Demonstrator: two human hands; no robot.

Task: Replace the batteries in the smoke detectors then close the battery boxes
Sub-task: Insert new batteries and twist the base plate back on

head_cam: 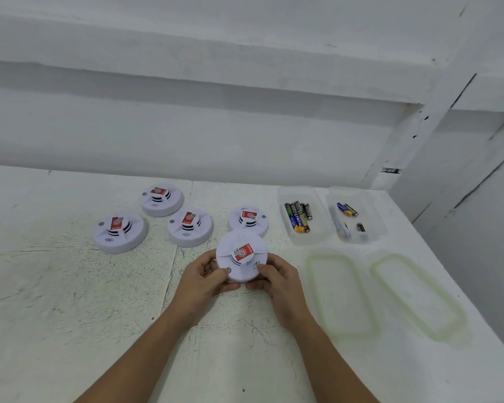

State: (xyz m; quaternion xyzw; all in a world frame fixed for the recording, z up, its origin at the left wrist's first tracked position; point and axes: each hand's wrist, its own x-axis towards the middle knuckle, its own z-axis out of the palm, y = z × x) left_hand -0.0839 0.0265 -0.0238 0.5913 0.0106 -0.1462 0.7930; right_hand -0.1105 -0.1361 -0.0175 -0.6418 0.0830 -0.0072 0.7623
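Smoke detector (240,260), sticker up, was gripped round its rim by the left hand (204,279) and right hand (277,279) over the tabletop's (70,301) middle, likely ready to flip it for the battery box. Four other detectors (120,231) lay toward the far edge, with open battery tubs (306,238) by the far right corner.

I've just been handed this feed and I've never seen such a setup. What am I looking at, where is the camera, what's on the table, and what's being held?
There is no robot here, only a person's bare hands. The single picture comes from a camera worn on their head, looking forward and down. The left hand and right hand hold a white detector between them. Four more detectors lie behind it on the table. To the right are two open boxes of batteries, with their lids lying nearer.
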